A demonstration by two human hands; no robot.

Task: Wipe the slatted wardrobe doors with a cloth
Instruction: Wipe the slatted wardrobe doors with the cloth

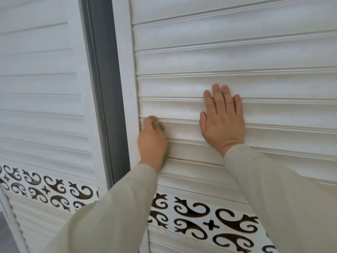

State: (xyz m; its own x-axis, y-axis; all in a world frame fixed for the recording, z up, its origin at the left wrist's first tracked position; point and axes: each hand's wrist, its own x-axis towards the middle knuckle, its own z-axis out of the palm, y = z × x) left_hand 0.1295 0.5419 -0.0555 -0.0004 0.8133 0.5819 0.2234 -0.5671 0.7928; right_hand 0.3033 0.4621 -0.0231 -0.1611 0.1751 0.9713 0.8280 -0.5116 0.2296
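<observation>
The white slatted wardrobe door [237,57] fills the view. My left hand [152,143] is blurred and curled against the slats at the door's left edge, next to the frame. A small greenish bit of cloth [156,123] shows at its fingertips; the rest of the cloth is hidden in the fist. My right hand [223,119] lies flat on the slats to the right, fingers stretched upward and holding nothing. Both arms wear beige sleeves.
A second white slatted door [40,84] stands at the left, set further back. A grey vertical gap [107,88] separates the two. A band of dark scroll cut-outs [209,221] runs across both doors below the hands.
</observation>
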